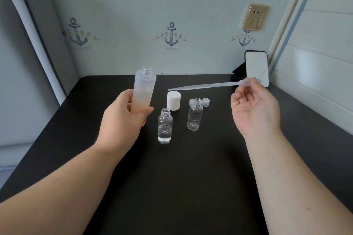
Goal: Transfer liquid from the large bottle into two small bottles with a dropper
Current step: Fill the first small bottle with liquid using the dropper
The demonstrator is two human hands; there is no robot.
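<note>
Large bottle (pixel 143 89): one, frosted plastic, uncapped, held slightly tilted above the tabletop (pixel 191 177); cloudy liquid shows in roughly its lower half.
Left hand (pixel 124 118): wrapped around the lower part of the large bottle, thumb across the front.
Dropper (pixel 210 86): one, clear plastic, lying nearly level in the air, tip pointing left toward the large bottle and hanging above the white cap; contents cannot be told.
Right hand (pixel 254 108): palm up, pinching the bulb end of the dropper between thumb and fingertips, other fingers loosely curled.
Small bottles: two, clear, upright, uncapped, standing apart between the hands.
Near small bottle (pixel 164 126): holds clear liquid in its bottom part.
Far small bottle (pixel 194 114): looks empty.
White cap (pixel 173 100): one, standing on the tabletop behind the near small bottle.
Small clear caps (pixel 206 102): two, on the tabletop just behind the far small bottle, one partly hidden by it.
Phone (pixel 257 67): one, propped on a dark stand at the back right corner.
Wall socket (pixel 256 17): one, gold-coloured, above the phone.
</note>
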